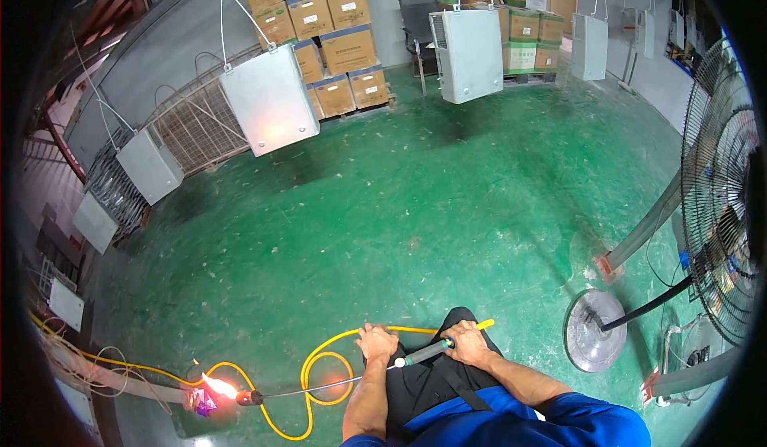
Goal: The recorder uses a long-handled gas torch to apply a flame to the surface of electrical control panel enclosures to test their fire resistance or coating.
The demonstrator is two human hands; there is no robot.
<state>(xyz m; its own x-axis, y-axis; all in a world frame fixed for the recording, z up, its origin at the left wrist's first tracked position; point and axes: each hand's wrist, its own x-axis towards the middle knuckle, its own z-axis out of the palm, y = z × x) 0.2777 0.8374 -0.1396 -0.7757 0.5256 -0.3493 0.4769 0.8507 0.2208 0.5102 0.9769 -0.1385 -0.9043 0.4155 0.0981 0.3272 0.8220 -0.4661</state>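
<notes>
My right hand [467, 345] is closed around the green handle of a gas torch [300, 387] across my lap. The torch's long metal rod points to the left, and its dark burner head [250, 397] is low near the floor. From it a bright flame [220, 385] burns, close to a small crumpled purple thing [202, 401] I cannot make out clearly. A yellow hose [330, 353] loops over the floor and passes behind my left hand; its other visible end [486, 324] shows beside my right hand. My left hand [377, 341] rests on my knee with its fingers stretched out.
White metal boxes [270, 99] hang on hooks around the green floor [407, 207]. Stacked cartons [347, 47], a black chair [419, 27] and wire mesh cages [192, 123] stand behind. At right are a large fan [723, 199], its round base [595, 331] and slanted posts [651, 215].
</notes>
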